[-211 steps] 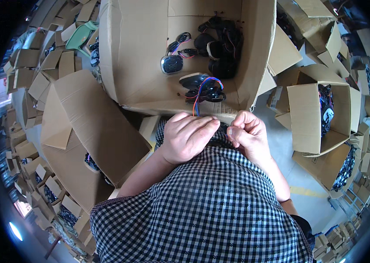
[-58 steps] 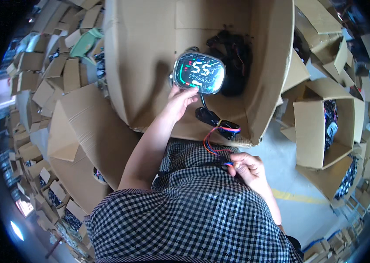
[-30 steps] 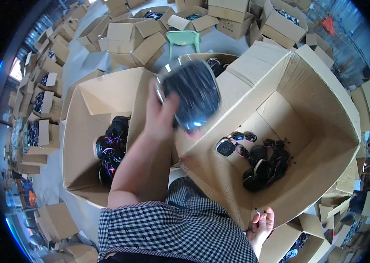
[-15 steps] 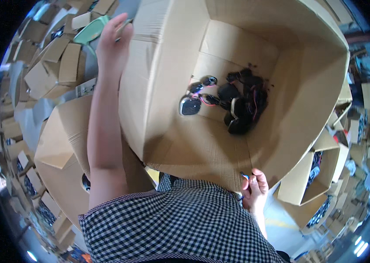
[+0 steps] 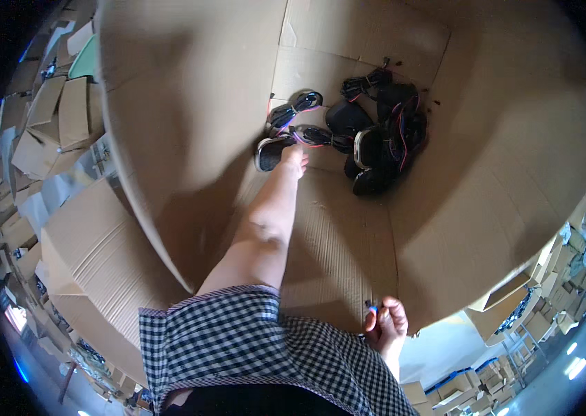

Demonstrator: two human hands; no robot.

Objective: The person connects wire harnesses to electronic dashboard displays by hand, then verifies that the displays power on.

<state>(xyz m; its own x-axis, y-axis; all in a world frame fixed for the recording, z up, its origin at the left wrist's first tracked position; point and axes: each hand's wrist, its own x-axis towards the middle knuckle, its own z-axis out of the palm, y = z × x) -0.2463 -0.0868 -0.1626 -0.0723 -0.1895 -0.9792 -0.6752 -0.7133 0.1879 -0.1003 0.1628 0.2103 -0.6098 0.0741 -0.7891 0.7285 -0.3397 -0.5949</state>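
Observation:
Inside a large cardboard box [image 5: 348, 243], my left hand [image 5: 293, 161] reaches down to a black oval device [image 5: 272, 152] with a shiny silver rim. It covers the device's right edge, and most of its fingers are hidden from view. Close by are a tied black cable [image 5: 296, 107] and another cable bundle [image 5: 314, 136] with pink and blue wires. To their right lies a pile of black devices and cables [image 5: 386, 142]. At the near rim, my right hand [image 5: 388, 322] is closed around a small dark-and-blue piece [image 5: 372, 306], too small to name.
Tall box walls rise on all sides of the devices. An open carton [image 5: 99, 243] stands at the left, near a green plastic thing [image 5: 85, 59]. Another carton [image 5: 504, 305] stands at the right. Many more boxes cover the floor around.
My left hand has moved from outside the box, at its left, down inside to the silver-rimmed device. The view has come closer over the box. My right hand keeps its small piece.

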